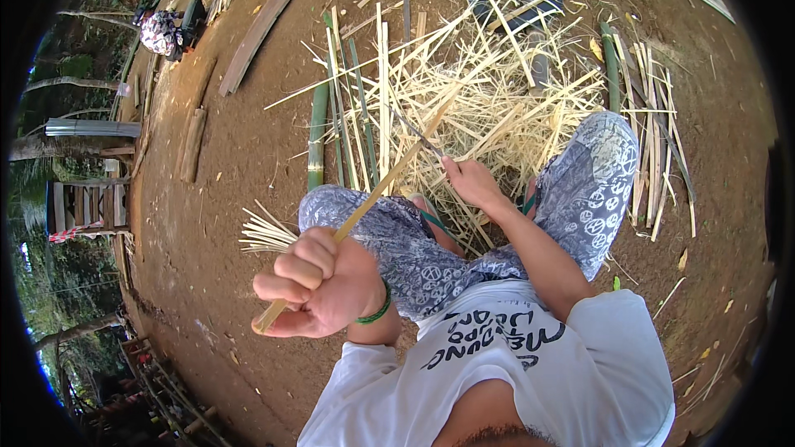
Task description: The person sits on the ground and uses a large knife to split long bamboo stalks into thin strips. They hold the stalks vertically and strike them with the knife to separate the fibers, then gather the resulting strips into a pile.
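My left hand (313,280), with a green band at its wrist, is closed around a long flat bamboo strip (377,192). The strip slants up and away to the right, its near end poking out below my fingers. In front of my knees, my right hand (474,182) grips a knife (422,139), whose narrow dark blade points to the far left. Blade and strip cross or lie close together near the knife's handle; whether they touch I cannot tell. Beneath both spreads a heap of pale bamboo shavings (505,120).
Left of the heap lie a green bamboo pole (318,136) and several long strips. More split strips (654,132) are at the right. Beyond the heap is a dark ring (479,0) with a grey log (538,58). A wooden plank (269,25) rests on the dirt ground.
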The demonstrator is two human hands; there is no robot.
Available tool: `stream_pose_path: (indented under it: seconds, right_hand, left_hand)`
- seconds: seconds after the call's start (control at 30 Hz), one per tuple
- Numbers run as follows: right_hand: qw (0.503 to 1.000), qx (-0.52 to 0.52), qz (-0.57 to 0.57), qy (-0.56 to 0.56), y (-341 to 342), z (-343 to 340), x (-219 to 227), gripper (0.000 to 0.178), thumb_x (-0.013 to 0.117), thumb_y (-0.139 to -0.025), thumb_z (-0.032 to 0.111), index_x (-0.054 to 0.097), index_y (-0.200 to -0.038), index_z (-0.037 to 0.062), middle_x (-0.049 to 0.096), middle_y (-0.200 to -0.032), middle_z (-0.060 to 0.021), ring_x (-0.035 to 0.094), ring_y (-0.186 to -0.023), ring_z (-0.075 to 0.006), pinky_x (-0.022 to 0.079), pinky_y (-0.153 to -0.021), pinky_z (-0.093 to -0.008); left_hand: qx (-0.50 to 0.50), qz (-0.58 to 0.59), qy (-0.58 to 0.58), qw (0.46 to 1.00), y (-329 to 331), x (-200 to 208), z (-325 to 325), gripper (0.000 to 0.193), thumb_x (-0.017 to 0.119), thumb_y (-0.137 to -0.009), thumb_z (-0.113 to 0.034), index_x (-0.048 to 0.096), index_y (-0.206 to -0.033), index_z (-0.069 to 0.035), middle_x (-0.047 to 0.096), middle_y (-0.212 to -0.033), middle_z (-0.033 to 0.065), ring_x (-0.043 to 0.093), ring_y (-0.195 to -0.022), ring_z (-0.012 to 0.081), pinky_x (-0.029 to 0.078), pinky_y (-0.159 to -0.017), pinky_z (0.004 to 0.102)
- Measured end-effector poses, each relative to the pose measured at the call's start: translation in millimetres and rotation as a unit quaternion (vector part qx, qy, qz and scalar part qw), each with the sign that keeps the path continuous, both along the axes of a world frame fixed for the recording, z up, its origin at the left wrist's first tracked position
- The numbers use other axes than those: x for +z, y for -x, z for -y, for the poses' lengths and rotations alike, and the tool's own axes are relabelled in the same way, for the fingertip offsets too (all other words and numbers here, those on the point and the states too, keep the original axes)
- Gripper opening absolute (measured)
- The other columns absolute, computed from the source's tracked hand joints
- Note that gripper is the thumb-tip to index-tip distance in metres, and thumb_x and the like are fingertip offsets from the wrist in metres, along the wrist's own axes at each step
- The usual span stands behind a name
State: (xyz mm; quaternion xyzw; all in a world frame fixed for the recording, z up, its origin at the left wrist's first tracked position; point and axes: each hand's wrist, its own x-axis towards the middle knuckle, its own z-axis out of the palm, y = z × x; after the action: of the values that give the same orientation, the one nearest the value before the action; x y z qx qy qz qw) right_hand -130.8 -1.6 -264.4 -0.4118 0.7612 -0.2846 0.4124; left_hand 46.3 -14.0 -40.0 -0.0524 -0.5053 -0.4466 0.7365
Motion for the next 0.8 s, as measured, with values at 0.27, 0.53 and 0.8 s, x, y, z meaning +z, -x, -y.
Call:
stream_pose_path:
  seconds: [0.27, 0.53, 0.8]
  right_hand:
    - [0.996, 0.061, -0.057, 0.023, 11.7, -2.9, 34.5, 0.067, 0.04, -0.102, 0.05, 0.071, -0.08, -0.0061, 0.065, -0.067, -0.026, 0.067, -0.068, -0.0427, 0.053, -0.07, -0.0511]
    - [0.984, 0.001, 0.028, 0.179, -7.4, 31.9, 77.5, 0.065, 0.054, -0.095, 0.058, 0.073, -0.081, -0.0033, 0.059, -0.056, -0.0154, 0.059, -0.052, -0.032, 0.045, -0.055, -0.0435]
    - [0.929, -0.108, 0.279, 0.217, -4.3, 68.7, 146.5, 0.05, 0.075, -0.087, 0.039, 0.065, -0.112, -0.0034, 0.06, -0.06, -0.0042, 0.05, -0.043, -0.0088, 0.037, -0.039, -0.0263]
  left_hand:
    - [-0.157, 0.042, -0.144, 0.976, -64.1, 9.2, -18.0, 0.068, 0.034, -0.1, -0.064, 0.042, -0.052, -0.016, 0.042, -0.047, -0.0017, 0.042, -0.05, 0.0142, 0.038, -0.079, 0.0348]
    - [-0.16, 0.06, -0.049, 0.984, -71.7, 43.7, -50.7, 0.063, 0.048, -0.097, -0.053, 0.03, -0.047, -0.02, 0.031, -0.038, -0.0051, 0.027, -0.035, 0.0096, 0.039, -0.061, 0.0318]
    - [-0.119, 0.02, 0.071, 0.99, -41.3, 63.9, -66.2, 0.068, 0.054, -0.096, -0.047, 0.03, -0.04, -0.018, 0.028, -0.035, -0.0041, 0.028, -0.034, 0.0096, 0.041, -0.063, 0.0319]
